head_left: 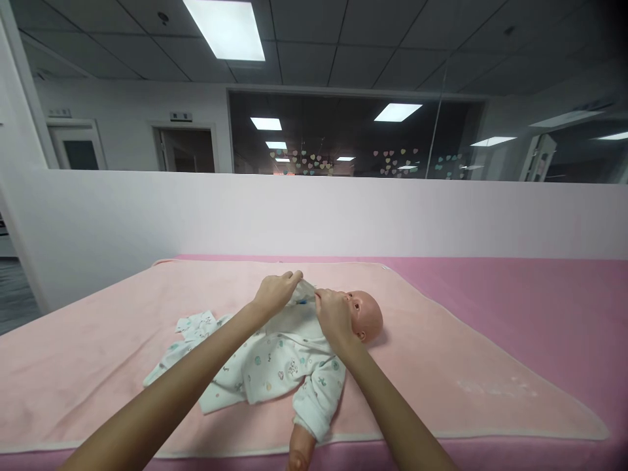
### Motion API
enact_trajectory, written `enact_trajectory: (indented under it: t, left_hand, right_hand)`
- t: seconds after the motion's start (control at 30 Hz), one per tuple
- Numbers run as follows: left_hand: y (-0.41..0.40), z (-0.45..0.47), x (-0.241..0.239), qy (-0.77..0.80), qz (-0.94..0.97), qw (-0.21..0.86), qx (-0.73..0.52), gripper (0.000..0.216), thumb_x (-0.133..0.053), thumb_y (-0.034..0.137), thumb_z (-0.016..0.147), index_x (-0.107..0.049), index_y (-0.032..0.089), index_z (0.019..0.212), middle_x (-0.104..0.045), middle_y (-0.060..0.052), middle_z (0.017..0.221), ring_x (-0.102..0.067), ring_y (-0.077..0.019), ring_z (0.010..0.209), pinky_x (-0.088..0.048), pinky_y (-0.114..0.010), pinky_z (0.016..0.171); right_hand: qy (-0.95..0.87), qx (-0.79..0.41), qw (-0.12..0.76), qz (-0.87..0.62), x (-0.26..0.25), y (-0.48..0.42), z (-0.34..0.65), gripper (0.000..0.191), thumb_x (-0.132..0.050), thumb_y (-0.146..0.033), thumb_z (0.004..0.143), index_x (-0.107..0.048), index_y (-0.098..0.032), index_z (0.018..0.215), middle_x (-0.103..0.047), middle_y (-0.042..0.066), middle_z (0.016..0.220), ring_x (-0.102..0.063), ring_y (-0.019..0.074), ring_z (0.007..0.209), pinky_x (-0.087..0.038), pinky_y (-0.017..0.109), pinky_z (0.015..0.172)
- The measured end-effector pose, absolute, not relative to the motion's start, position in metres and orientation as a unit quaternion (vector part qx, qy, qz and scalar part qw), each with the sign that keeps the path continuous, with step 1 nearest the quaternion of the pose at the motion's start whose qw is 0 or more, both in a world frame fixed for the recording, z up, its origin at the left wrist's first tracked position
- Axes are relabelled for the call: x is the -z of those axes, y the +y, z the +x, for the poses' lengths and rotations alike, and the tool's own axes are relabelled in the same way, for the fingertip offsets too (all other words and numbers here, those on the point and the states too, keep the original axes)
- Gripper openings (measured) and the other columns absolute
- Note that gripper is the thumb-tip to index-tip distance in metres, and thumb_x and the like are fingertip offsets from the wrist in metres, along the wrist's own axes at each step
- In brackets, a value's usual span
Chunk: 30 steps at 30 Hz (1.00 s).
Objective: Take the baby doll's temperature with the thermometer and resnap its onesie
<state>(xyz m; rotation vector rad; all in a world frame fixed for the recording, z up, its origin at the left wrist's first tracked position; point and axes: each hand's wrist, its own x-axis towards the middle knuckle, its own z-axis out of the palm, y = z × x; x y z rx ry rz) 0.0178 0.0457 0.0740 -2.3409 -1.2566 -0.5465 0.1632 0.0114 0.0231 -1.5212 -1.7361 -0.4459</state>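
Note:
A baby doll [367, 315] lies on its back with its head to the right, its near arm [301, 446] stretched toward me. It wears a white baby outfit [275, 369] with a small printed pattern; the trouser legs spread to the left. Over the doll's chest, my left hand [279, 292] is closed, pinching one end of a raised edge of the outfit [307, 288]. Close to the doll's chin, my right hand [334, 317] is closed on the other end of that edge. The cloth is stretched between the two hands. My right hand hides part of the doll's neck and face.
Under the doll a peach-coloured blanket [456, 366] covers much of a pink padded surface [540, 307]. Behind it rises a low white wall [343, 212] with glass above. A grey floor [19, 294] shows at far left.

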Motion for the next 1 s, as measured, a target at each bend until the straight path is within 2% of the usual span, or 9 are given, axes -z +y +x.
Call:
enact_trajectory:
  t: [0.1,0.23,0.33,0.43,0.6,0.73,0.83,0.9,1.0]
  left_hand:
    - [0.037,0.019,-0.072,-0.430,-0.854,0.243,0.166,0.022,-0.038,0.011,0.083,-0.049,0.022,0.099,-0.059,-0.005,0.083,-0.059,-0.0168,0.063,-0.038,-0.025,0.056]
    - [0.030,0.018,-0.064,-0.368,-0.882,0.264,0.131,0.015,-0.037,0.014,0.086,-0.049,0.020,0.095,-0.057,-0.003,0.079,-0.058,-0.0149,0.063,-0.039,-0.023,0.055]
    - [0.033,0.008,-0.057,-0.338,-0.890,0.278,0.131,0.018,-0.038,0.017,0.087,-0.049,0.021,0.101,-0.058,-0.004,0.082,-0.058,-0.0158,0.074,-0.042,-0.023,0.059]
    - [0.038,-0.013,-0.065,-0.377,-0.883,0.252,0.122,0.034,-0.040,0.006,0.081,-0.050,0.023,0.109,-0.061,-0.005,0.089,-0.057,-0.0168,0.084,-0.043,-0.024,0.065]
    - [0.022,-0.040,-0.114,-0.461,-0.887,0.027,-0.008,0.023,-0.049,0.012,0.070,-0.066,0.022,0.082,-0.067,-0.003,0.088,-0.059,-0.0166,0.074,-0.043,-0.023,0.059]
    - [0.019,-0.023,-0.137,-0.432,-0.864,-0.204,-0.159,0.032,-0.059,0.023,0.064,-0.066,0.026,0.095,-0.069,0.000,0.080,-0.062,-0.0169,0.072,-0.046,-0.023,0.060]
    - [0.044,0.004,-0.121,-0.451,-0.882,-0.135,-0.009,0.031,-0.050,0.031,0.073,-0.064,0.025,0.101,-0.068,-0.001,0.092,-0.062,-0.0163,0.084,-0.046,-0.023,0.071]
    - [0.065,0.021,-0.095,-0.517,-0.850,-0.036,0.091,0.036,-0.040,0.035,0.080,-0.060,0.022,0.106,-0.064,-0.005,0.108,-0.057,-0.0189,0.098,-0.043,-0.028,0.082]
    - [0.088,0.038,-0.050,-0.563,-0.818,0.001,0.117,0.042,-0.033,0.037,0.083,-0.057,0.016,0.111,-0.055,-0.014,0.120,-0.048,-0.0271,0.113,-0.034,-0.042,0.093]
  right_hand:
    - [-0.676,0.125,0.317,-0.653,-0.026,0.032,0.152,0.017,-0.042,-0.010,0.084,-0.057,-0.016,0.084,-0.066,0.012,0.075,-0.062,0.0224,0.067,-0.037,0.028,0.054]
    - [-0.663,0.051,0.266,-0.698,-0.028,0.047,0.146,0.026,-0.041,-0.009,0.084,-0.046,-0.013,0.108,-0.066,0.012,0.080,-0.062,0.0214,0.073,-0.034,0.026,0.056]
    - [-0.682,0.043,0.262,-0.682,-0.033,0.046,0.152,0.020,-0.045,-0.016,0.083,-0.051,-0.018,0.103,-0.066,0.009,0.084,-0.061,0.0191,0.076,-0.032,0.025,0.059]
    - [-0.705,0.072,0.265,-0.654,-0.039,0.034,0.167,0.013,-0.048,-0.017,0.080,-0.060,-0.021,0.085,-0.065,0.005,0.082,-0.057,0.0176,0.079,-0.031,0.025,0.059]
    - [-0.762,0.152,0.278,-0.565,-0.032,0.006,0.193,0.018,-0.048,-0.013,0.074,-0.064,-0.021,0.072,-0.061,0.005,0.094,-0.048,0.0192,0.092,-0.035,0.027,0.067]
    - [-0.798,0.154,0.297,-0.502,-0.014,-0.004,0.207,0.020,-0.050,-0.011,0.070,-0.066,-0.022,0.072,-0.058,0.005,0.109,-0.044,0.0215,0.107,-0.027,0.038,0.093]
    - [-0.766,0.128,0.371,-0.509,-0.008,0.002,0.221,0.022,-0.048,-0.015,0.072,-0.067,-0.024,0.078,-0.059,0.004,0.110,-0.046,0.0206,0.108,-0.021,0.042,0.100]
    - [-0.719,0.096,0.429,-0.538,-0.006,0.012,0.236,0.021,-0.046,-0.021,0.075,-0.067,-0.023,0.079,-0.062,0.005,0.105,-0.050,0.0205,0.103,-0.027,0.040,0.096]
    - [-0.638,-0.001,0.504,-0.582,-0.001,0.032,0.262,0.025,-0.045,-0.033,0.078,-0.067,-0.021,0.083,-0.065,0.006,0.096,-0.055,0.0213,0.095,-0.037,0.035,0.087]
